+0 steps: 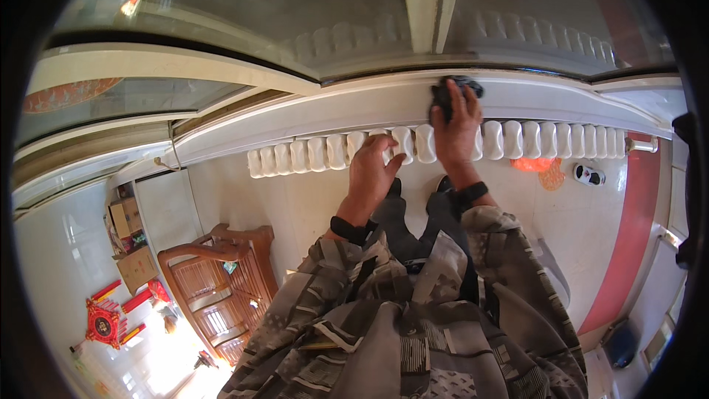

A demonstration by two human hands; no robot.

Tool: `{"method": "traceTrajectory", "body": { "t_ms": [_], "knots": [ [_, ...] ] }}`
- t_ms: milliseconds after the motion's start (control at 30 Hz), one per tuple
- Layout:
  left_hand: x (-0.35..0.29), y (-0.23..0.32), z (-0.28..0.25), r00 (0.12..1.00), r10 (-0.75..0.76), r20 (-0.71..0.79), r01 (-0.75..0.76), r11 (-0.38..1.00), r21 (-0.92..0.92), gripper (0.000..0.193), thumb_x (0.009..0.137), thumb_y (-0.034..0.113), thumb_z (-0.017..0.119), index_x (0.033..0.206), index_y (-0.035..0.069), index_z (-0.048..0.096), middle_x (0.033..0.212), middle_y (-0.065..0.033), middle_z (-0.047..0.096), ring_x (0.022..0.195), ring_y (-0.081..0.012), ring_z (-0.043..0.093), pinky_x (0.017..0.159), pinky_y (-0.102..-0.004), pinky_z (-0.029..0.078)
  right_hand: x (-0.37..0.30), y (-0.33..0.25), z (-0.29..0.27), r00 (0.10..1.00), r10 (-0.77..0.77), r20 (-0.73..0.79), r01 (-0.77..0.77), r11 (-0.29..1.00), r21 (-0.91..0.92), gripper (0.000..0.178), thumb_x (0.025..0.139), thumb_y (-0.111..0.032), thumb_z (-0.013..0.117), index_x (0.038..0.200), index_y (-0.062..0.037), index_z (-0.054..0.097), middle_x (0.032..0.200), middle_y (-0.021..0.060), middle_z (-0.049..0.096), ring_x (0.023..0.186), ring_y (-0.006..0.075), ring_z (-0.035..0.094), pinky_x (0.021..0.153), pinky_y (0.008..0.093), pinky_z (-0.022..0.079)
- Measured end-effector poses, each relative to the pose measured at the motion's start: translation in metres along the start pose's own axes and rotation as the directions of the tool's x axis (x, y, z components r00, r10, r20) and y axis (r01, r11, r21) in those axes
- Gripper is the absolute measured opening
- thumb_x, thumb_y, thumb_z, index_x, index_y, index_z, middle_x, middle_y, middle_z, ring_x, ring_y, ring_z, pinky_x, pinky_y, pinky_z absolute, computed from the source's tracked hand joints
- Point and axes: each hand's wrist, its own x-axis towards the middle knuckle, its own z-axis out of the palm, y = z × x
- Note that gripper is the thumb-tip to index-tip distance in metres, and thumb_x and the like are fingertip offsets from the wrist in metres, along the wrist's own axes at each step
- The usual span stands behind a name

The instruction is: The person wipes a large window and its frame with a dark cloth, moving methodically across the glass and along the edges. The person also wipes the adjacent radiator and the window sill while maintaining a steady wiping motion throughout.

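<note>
My right hand (458, 133) reaches over a white sectioned radiator (337, 151) to the windowsill (362, 105). Its fingers bend over a dark, bunched cloth (443, 100), which lies against the sill close to the window frame. Part of the cloth is hidden under those fingers. To the left, my left hand (371, 171) is at the front of the radiator, with the fingers bent and the thumb apart. Nothing shows in it, and whether its fingertips touch the radiator I cannot tell.
Window panes (340, 7) rise beyond the sill. A wooden chair (221, 281) stands at lower left, near cardboard boxes (136, 267) and a red hanging ornament (105, 322). An orange-red item (533, 164) and a small black-and-white object (589, 174) lie on the floor behind the radiator's right part.
</note>
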Motion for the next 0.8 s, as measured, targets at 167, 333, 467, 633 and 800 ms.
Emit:
{"method": "traceTrajectory", "body": {
  "t_ms": [167,333,467,633,800],
  "knots": [
    [0.015,-0.001,0.004,0.99,0.094,-0.102,-0.077,0.984,0.161,0.056,0.089,0.006,0.085,0.143,0.005,0.068,0.155,-0.024,0.061,0.143,-0.045,0.059,0.116,-0.0501,0.052,-0.017,-0.047,0.025,0.967,-0.024,0.253,-0.067,0.936,0.345,0.063,0.096,-0.011,0.075,0.158,-0.0158,0.066,0.165,0.0276,0.049,0.155,0.0455,0.046,0.129,0.0491,0.038],
    [0.036,0.015,0.034,0.939,0.338,-0.058,-0.304,0.898,0.318,0.076,0.091,0.011,0.083,0.162,0.014,0.057,0.176,-0.023,0.039,0.159,-0.0545,0.038,0.126,-0.0629,0.038,-0.011,-0.013,-0.023,0.928,-0.056,0.367,-0.175,0.806,0.565,0.049,0.106,-0.007,0.069,0.154,-0.0151,0.071,0.178,0.0174,0.042,0.161,0.0307,0.045,0.127,0.0413,0.039],
    [0.059,0.02,0.069,0.97,0.241,0.04,-0.228,0.833,0.504,0.068,0.096,0.024,0.081,0.16,0.017,0.06,0.181,-0.014,0.034,0.164,-0.0534,0.029,0.124,-0.0689,0.035,-0.017,0.031,-0.076,0.941,0.046,0.336,-0.197,0.88,0.432,0.041,0.111,-0.01,0.065,0.151,-0.009,0.072,0.169,0.0149,0.055,0.156,0.0271,0.051,0.123,0.0387,0.045],
    [0.069,0.012,0.076,0.951,0.306,-0.031,-0.231,0.778,0.584,0.054,0.097,0.025,0.077,0.15,0.019,0.068,0.168,-0.0092,0.046,0.154,-0.0476,0.041,0.11,-0.0596,0.047,-0.046,0.073,-0.141,0.876,0.202,0.438,-0.407,0.797,0.447,0.04,0.113,-0.012,0.064,0.151,-0.0025,0.069,0.159,0.0124,0.065,0.146,0.0235,0.059,0.119,0.038,0.048],
    [0.073,0.004,0.063,0.971,0.237,0.039,-0.209,0.752,0.625,0.051,0.094,0.027,0.079,0.143,0.02,0.071,0.163,-0.0083,0.049,0.147,-0.0435,0.046,0.105,-0.0547,0.05,-0.073,0.1,-0.17,0.783,0.316,0.535,-0.58,0.681,0.446,0.045,0.112,-0.014,0.065,0.154,0.0004,0.066,0.153,0.0108,0.069,0.141,0.0198,0.062,0.112,0.0358,0.053]
  ]
}}
